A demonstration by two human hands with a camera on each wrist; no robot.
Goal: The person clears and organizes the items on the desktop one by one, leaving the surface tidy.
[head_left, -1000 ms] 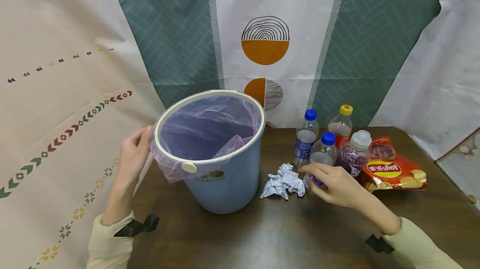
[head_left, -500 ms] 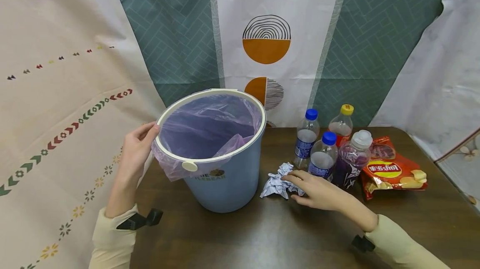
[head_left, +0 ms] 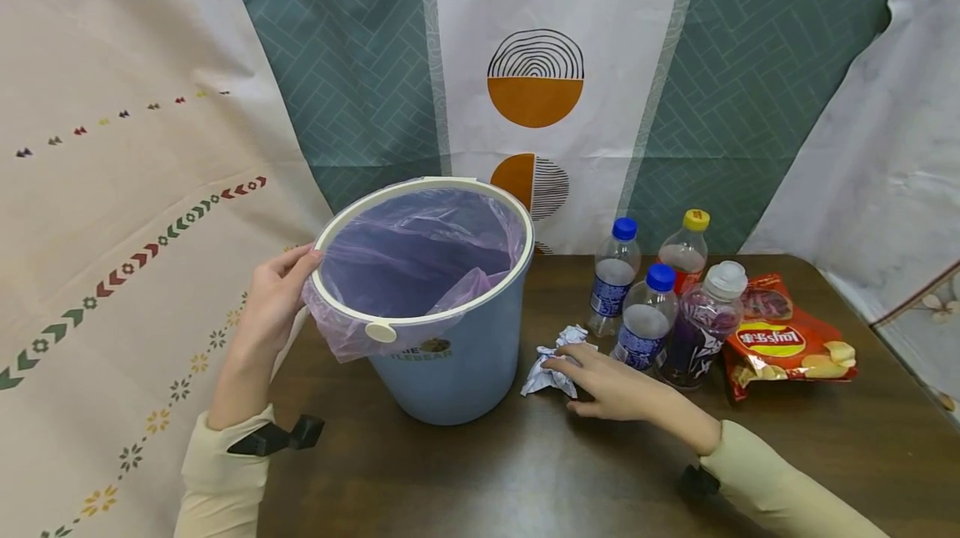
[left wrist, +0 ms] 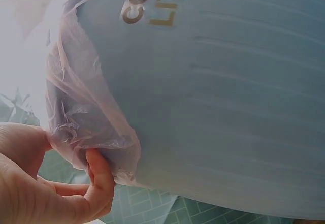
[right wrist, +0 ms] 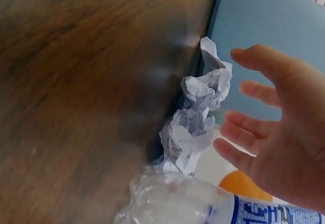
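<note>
A blue trash bin (head_left: 480,354) with a cream rim stands on the table, tilted toward me. A pink plastic bag (head_left: 345,329) lines it and folds over the rim. My left hand (head_left: 273,296) grips the rim and the bag at the bin's left side; in the left wrist view its fingers curl at the bag's edge. Over the crumpled white paper (head_left: 547,373) to the right of the bin, my right hand (head_left: 611,384) hovers with loosely bent fingers. In the right wrist view a gap shows between those fingertips and the paper (right wrist: 189,137), which appears as crumpled lumps.
Beyond the right hand stand two blue-capped bottles (head_left: 643,329), a yellow-capped bottle (head_left: 682,258) and a purple-labelled bottle (head_left: 705,321). A red chip bag (head_left: 795,346) lies at their right. Patterned cloth (head_left: 536,104) hangs behind the wooden table (head_left: 480,480).
My right hand has moved left, from beside the bottles to over the crumpled paper. The left hand has shifted slightly onto the rim; the bin stays in place.
</note>
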